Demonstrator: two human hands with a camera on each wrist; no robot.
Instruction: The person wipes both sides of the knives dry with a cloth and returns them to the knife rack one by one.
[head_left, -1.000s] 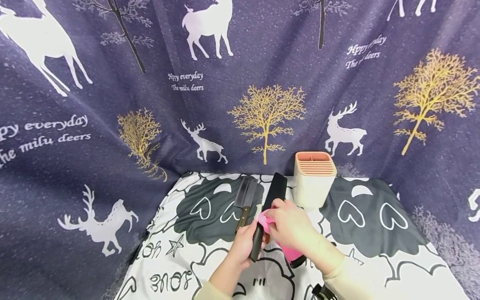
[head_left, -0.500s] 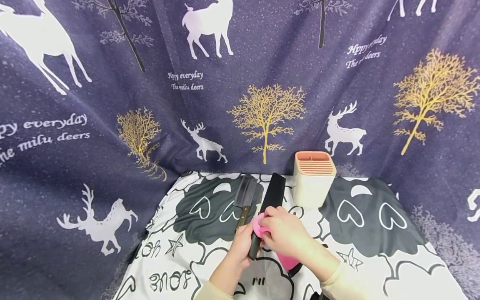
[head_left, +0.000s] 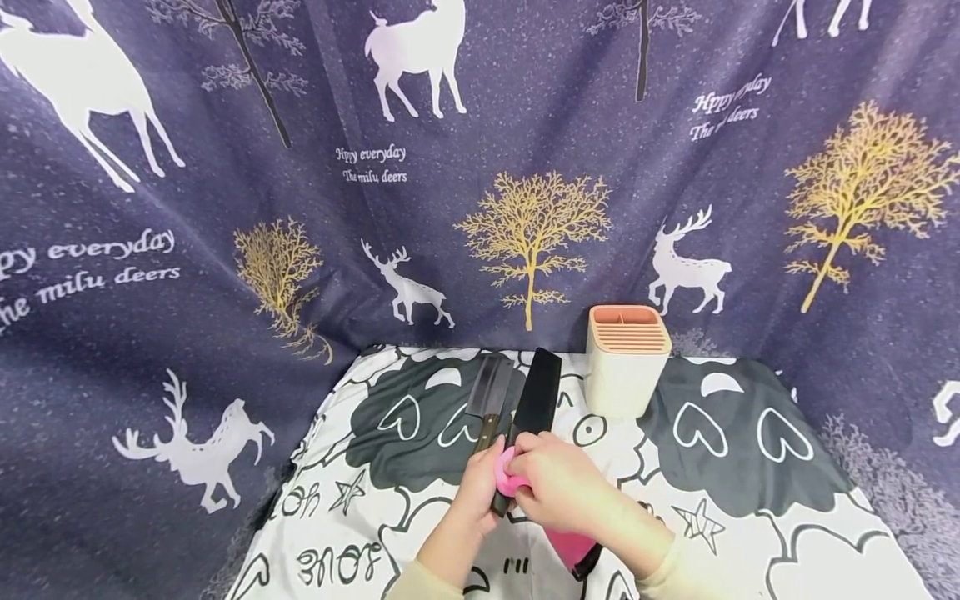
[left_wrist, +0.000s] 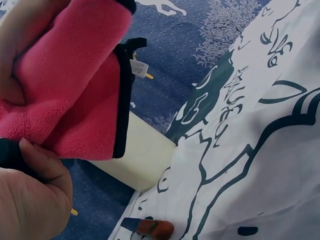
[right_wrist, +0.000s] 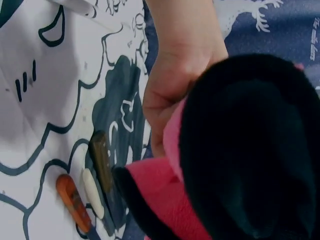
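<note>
In the head view a knife with a long black blade [head_left: 538,392] points away from me, its dark handle [head_left: 499,502] held in my left hand [head_left: 474,492]. My right hand [head_left: 566,479] grips a pink cloth [head_left: 510,473] wrapped over that handle. A black-edged corner of the cloth hangs below the right hand. Up close in the left wrist view, the cloth [left_wrist: 90,75] spreads over the handle, and my left thumb [left_wrist: 42,160] bends round the dark handle end. In the right wrist view the cloth's dark side [right_wrist: 250,145] hides my right fingers.
A cleaver [head_left: 491,387] with a wooden handle lies just left of the knife. Beside it in the right wrist view are an orange handle [right_wrist: 72,200] and a white one [right_wrist: 94,192]. A cream knife block [head_left: 628,367] with an orange slotted top stands behind, right.
My right hand has drawn the cloth down the handle, towards its end. The knife's blade has shifted slightly left, and the hanging corner of the cloth has moved a little lower and left.
</note>
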